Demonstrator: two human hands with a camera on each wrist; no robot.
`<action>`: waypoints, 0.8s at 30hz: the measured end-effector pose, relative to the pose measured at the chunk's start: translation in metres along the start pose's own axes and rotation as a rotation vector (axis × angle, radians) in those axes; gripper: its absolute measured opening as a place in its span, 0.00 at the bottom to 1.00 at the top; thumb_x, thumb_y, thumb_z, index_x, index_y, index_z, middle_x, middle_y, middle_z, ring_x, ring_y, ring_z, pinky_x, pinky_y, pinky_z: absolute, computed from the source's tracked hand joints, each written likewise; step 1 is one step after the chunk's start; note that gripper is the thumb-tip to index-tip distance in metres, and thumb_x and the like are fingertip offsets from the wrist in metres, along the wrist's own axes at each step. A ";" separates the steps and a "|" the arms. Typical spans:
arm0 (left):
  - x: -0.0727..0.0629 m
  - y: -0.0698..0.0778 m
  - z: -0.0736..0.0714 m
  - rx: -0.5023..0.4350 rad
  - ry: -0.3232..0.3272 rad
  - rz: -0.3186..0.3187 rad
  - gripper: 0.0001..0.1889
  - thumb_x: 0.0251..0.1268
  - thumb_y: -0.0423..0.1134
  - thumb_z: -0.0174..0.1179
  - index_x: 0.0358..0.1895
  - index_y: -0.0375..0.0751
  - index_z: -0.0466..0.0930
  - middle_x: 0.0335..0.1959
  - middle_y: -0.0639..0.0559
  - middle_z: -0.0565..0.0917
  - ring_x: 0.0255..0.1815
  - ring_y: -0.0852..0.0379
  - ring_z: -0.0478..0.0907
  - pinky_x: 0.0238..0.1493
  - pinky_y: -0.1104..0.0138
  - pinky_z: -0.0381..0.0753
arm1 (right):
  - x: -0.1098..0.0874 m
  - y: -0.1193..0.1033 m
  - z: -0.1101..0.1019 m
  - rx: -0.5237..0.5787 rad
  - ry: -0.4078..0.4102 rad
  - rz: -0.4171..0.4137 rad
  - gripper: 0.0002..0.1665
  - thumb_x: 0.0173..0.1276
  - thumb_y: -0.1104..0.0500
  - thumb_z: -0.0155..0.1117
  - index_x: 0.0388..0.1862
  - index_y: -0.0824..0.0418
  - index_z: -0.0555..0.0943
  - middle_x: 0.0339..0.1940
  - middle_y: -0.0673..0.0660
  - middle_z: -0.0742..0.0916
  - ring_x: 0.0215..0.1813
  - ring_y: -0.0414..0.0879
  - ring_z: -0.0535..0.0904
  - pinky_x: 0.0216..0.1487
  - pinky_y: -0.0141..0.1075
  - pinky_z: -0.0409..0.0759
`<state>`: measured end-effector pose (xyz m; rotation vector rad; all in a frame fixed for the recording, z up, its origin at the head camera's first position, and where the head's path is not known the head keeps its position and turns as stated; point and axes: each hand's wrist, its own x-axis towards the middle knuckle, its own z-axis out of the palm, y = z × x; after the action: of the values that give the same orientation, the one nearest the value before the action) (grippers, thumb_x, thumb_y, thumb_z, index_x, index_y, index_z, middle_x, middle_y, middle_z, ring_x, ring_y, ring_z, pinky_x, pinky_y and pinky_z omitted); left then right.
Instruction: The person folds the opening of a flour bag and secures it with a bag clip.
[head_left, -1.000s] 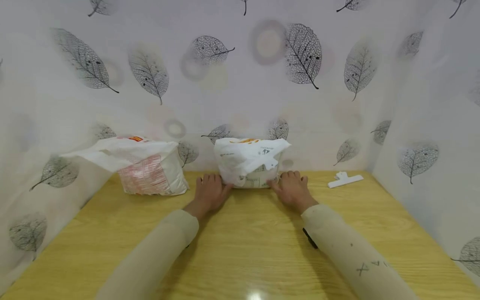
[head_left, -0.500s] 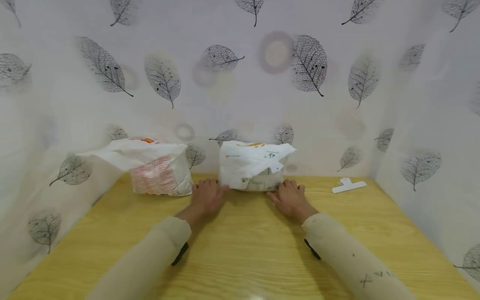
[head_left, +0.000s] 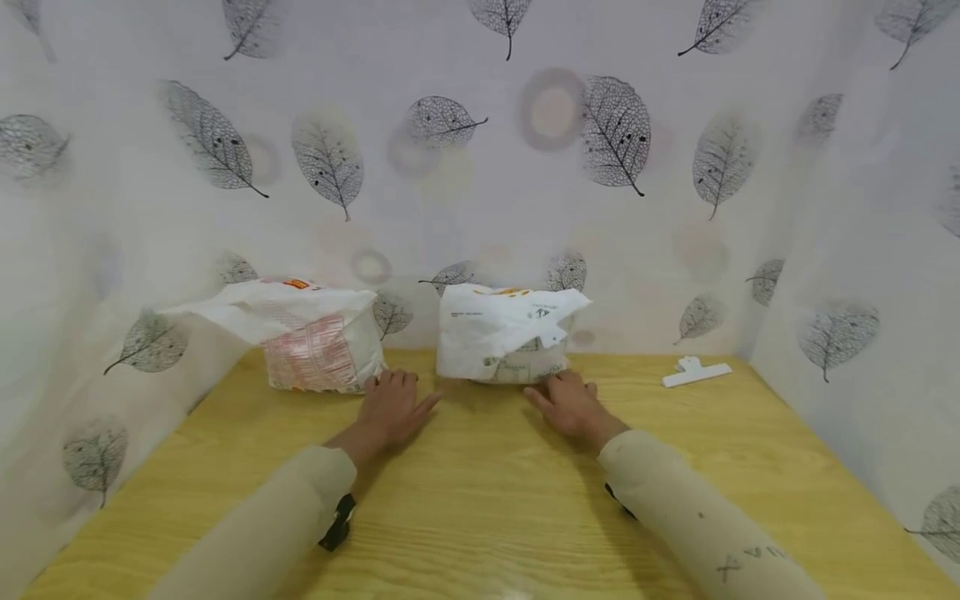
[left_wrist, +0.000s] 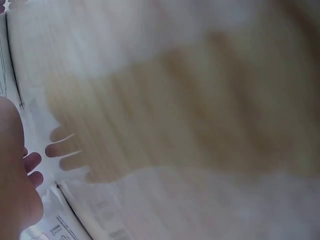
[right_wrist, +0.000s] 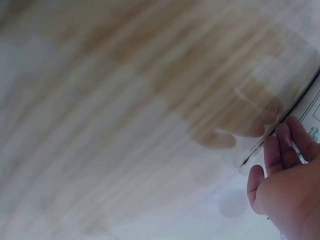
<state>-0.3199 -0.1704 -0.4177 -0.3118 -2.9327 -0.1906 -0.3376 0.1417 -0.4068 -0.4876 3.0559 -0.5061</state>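
Head view first: white bag (head_left: 504, 333) stands at the back of the yellow surface (head_left: 487, 508), folded over at the top, with printed packets showing faintly through its lower part. Left hand (head_left: 390, 408) lies flat, fingers spread, just left of that bag and apart from it. Right hand (head_left: 567, 404) rests in front of the bag's right corner, fingers relaxed; whether the tips touch the plastic cannot be told. Second bag (head_left: 303, 337), holding a red-printed pack, sits further left of the white bag. White clip (head_left: 696, 372) lies well right of it.

Left wrist view: blurred; fingers (left_wrist: 32, 162) straight beside printed plastic.

Right wrist view: fingers (right_wrist: 280, 150) straight, gripping nothing, against the bag's edge.
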 end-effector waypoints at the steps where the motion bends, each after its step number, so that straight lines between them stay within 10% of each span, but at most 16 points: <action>1: 0.000 -0.001 0.001 0.002 0.006 0.009 0.36 0.76 0.64 0.42 0.63 0.31 0.72 0.61 0.35 0.76 0.64 0.36 0.69 0.62 0.41 0.62 | 0.000 0.000 0.000 0.005 0.008 0.000 0.36 0.79 0.38 0.45 0.67 0.65 0.73 0.70 0.64 0.74 0.69 0.61 0.68 0.58 0.58 0.64; 24: -0.029 -0.039 0.001 0.062 0.139 0.117 0.25 0.74 0.58 0.51 0.47 0.35 0.75 0.45 0.39 0.77 0.52 0.39 0.71 0.54 0.44 0.62 | -0.002 -0.033 0.007 0.147 0.028 -0.072 0.23 0.78 0.42 0.51 0.29 0.53 0.82 0.32 0.50 0.82 0.40 0.46 0.75 0.45 0.48 0.65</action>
<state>-0.3010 -0.2138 -0.4285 -0.4413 -2.7668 -0.0995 -0.3249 0.1101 -0.4034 -0.5914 3.0057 -0.7399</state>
